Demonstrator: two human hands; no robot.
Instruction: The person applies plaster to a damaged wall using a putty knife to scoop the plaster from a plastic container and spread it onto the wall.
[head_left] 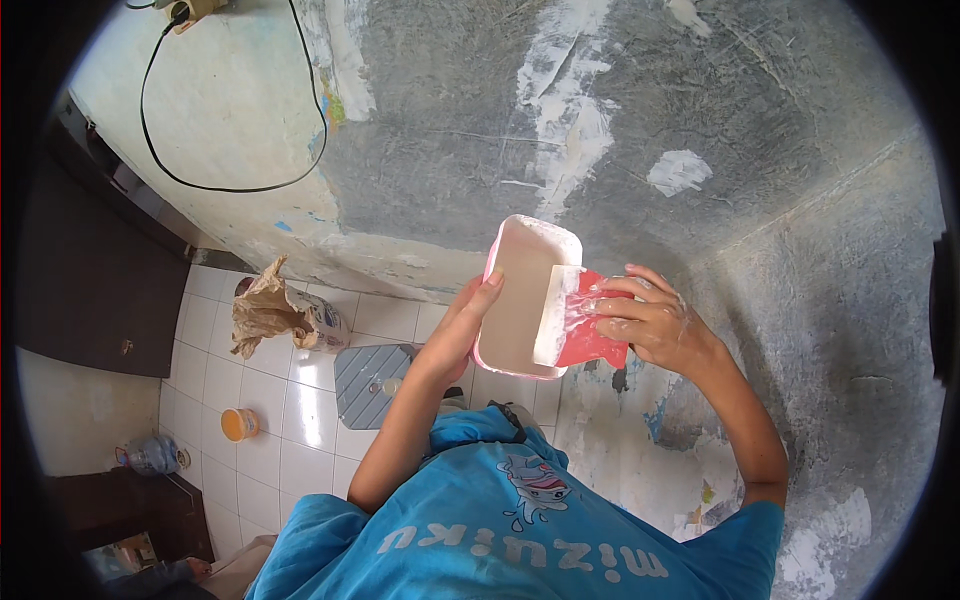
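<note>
My left hand [453,335] grips one long side of a rectangular pink-and-white tub [568,240], the thumb over its rim. The tub tilts so that its pale, smooth inside shows. In my right hand [655,325] is a red putty spreader [592,345], the fingers spread across its face. White paste coats the spreader's broad edge and smears my right fingers. That edge lies over the right side of the tub; whether it touches the rim or inside, I cannot tell.
Ahead stands a grey wall [430,190] with white filler patches [680,172]. A black cable [145,110] hangs at upper left. On the tiled floor are an open paper sack [270,312], a grey stool [365,375], an orange tub [240,425] and a clear bottle [152,456].
</note>
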